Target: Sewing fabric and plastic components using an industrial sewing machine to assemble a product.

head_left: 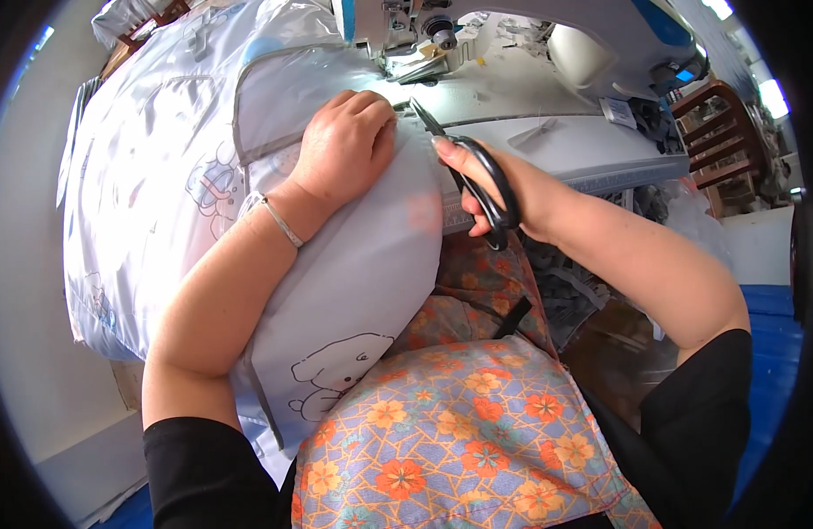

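Note:
My left hand (pixel 349 145) is closed, its curled fingers on the white fabric (pixel 362 256) just in front of the sewing machine's needle area; the fingertips are partly hidden. The fabric is smooth, printed with cartoon animals, and has grey binding along some edges. A see-through panel shows near the machine. In my right hand (pixel 490 181) is a pair of scissors (pixel 503 194) with large black handles. Its blades point up and left toward the fabric edge beside my left hand, close to the machine bed.
The white and blue sewing machine (pixel 591 53) stands at the back, its lamp lit. Its pale table (pixel 582 150) carries scraps and a small clear piece. A wooden chair (pixel 719 132) is at the right. Fabric scraps (pixel 569 295) hang below the table. A flowered apron (pixel 459 432) covers my lap.

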A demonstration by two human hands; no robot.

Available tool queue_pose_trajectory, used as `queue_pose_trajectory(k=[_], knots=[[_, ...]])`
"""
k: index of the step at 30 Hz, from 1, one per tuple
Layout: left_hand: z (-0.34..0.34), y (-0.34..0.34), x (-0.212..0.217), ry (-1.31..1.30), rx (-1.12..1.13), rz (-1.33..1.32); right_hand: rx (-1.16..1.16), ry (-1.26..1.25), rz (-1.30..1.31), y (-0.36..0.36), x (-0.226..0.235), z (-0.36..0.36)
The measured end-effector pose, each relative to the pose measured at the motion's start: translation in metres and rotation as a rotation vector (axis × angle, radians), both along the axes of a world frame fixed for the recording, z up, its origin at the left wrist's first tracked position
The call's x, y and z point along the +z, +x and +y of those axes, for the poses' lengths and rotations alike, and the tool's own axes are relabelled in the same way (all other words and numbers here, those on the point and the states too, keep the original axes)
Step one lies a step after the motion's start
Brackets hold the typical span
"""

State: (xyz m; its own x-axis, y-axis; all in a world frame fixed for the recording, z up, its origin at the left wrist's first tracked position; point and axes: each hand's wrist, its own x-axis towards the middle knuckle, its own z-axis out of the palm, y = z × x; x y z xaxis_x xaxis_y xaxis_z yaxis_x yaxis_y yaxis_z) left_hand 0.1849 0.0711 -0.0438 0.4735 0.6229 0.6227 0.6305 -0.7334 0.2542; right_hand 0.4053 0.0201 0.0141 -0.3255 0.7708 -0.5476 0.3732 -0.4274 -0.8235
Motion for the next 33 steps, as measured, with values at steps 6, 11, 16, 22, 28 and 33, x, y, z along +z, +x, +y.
queue_pose_trajectory(k=[6,11,16,22,28,33], knots=[[-0.002,0.004,0.006,-0.034,-0.039,-0.017,0.147,0.562,-0.637,0.069,0.001,0.029],[-0.013,0.008,0.023,-0.258,-0.009,0.059,0.052,1.011,-0.884,0.145,-0.035,0.040],[-0.047,0.009,0.065,-0.375,0.064,0.228,-0.402,1.567,-0.519,0.185,-0.082,-0.004],[-0.123,-0.007,0.099,-0.413,0.061,0.264,-0.982,0.787,-1.224,0.426,-0.152,-0.151],[-0.154,0.017,0.086,-0.547,0.054,0.243,-0.811,0.019,-1.313,0.493,-0.132,-0.207],[-0.159,0.041,0.086,-0.589,-0.038,0.264,-0.587,-0.064,-1.383,0.490,-0.130,-0.236]])
